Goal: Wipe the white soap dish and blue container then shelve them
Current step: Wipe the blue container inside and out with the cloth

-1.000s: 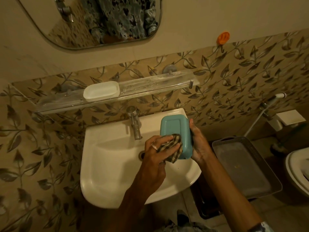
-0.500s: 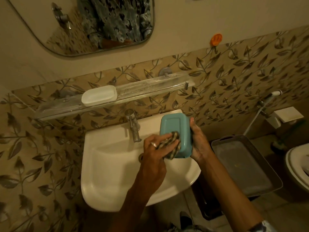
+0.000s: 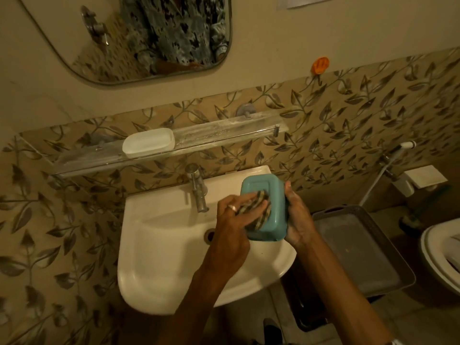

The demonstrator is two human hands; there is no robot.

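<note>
In the head view, the blue container point(image 3: 275, 210) was off the shelf point(image 3: 224, 138), held in the air above the back right corner of the sink point(image 3: 161, 245). The right hand point(image 3: 297, 220) gripped it from its right side, fingers curled round the far wall. The left hand point(image 3: 231, 225), closed round a bunched striped cloth point(image 3: 258, 207), pressed that cloth against the container's upturned face.

The white soap dish point(image 3: 148, 145) sat on the shelf, a little left of its middle and close to the front edge. With the dish on the shelf and the cloth on the container, the first half of the job looked done. By that reading, the wiping of the blue container was under way. What remained was finishing that wipe and setting the container on the shelf, whose right half lay open.
</note>
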